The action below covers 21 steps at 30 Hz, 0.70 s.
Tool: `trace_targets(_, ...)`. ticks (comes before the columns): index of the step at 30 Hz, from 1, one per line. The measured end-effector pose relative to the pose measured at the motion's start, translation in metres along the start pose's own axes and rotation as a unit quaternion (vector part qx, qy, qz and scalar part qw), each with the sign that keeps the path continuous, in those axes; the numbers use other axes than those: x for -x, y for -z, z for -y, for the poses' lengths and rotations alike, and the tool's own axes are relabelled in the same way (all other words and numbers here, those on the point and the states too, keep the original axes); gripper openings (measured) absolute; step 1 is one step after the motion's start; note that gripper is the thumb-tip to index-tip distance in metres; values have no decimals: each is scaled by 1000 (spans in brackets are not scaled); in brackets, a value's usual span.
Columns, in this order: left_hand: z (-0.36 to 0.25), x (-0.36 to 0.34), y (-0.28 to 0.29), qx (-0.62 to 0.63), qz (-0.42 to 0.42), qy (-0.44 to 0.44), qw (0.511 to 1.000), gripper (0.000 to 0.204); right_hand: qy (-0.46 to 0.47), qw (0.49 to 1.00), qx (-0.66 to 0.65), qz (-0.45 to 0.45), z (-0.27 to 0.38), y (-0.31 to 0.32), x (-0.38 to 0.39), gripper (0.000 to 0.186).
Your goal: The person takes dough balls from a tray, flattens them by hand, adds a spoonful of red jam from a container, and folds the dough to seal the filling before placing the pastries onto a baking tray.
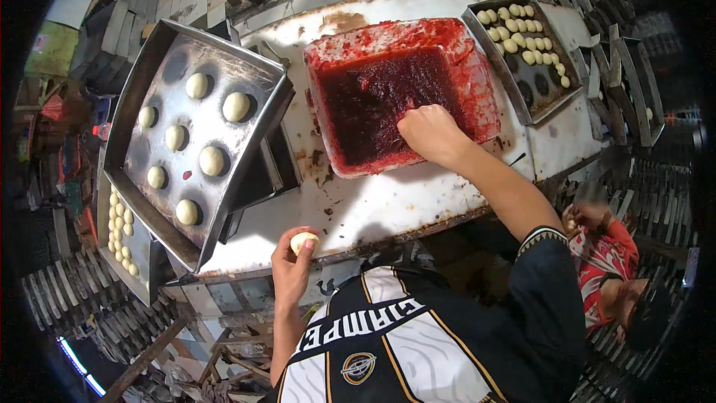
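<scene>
My left hand (291, 267) grips a pale round dough ball (304, 243) between thumb and fingers, just off the table's near edge. My right hand (432, 134) reaches into a large clear tub (339, 48) of dark red, jam-like paste (380, 97). Its fingers are curled closed, with a bit of red paste at the tips; the fingertips are partly hidden. To the left, a big metal tray (205, 123) sits tilted on a stack, bearing several spaced-out dough balls (236, 107) and a small red speck of paste.
At the far right lies another tray (541, 86) with rows of smaller dough balls (514, 26). A lower tray (142, 280) at left also holds dough balls. The white table (350, 205) is stained. A person in red (604, 254) is close by on the right. Slatted racks stand around.
</scene>
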<state>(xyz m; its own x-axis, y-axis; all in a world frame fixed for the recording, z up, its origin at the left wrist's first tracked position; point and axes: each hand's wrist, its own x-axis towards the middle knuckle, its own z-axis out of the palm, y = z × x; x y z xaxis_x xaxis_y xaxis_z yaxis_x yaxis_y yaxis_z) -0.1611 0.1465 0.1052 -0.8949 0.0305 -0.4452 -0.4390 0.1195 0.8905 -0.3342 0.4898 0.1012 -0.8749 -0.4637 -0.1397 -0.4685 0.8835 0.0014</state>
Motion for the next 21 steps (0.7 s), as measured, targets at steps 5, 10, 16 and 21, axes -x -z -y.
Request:
trace_targets(5,18,8,8,36,-44,4,998,29,13,999,-5,43,-2,-8,-6,18)
trace_targets(10,16,9,8,68,-41,-6,997,28,-4,988,-36,152,-14,15,-6,16)
trace_targets(16,-25,-10,-18,-16,-8,-46,999,28,-66,957,-226,171,-57,15,13,25)
trace_targets(21,-55,-39,-78,-69,69,-118,988,37,-119,904,-395,116,-27,54,61,27)
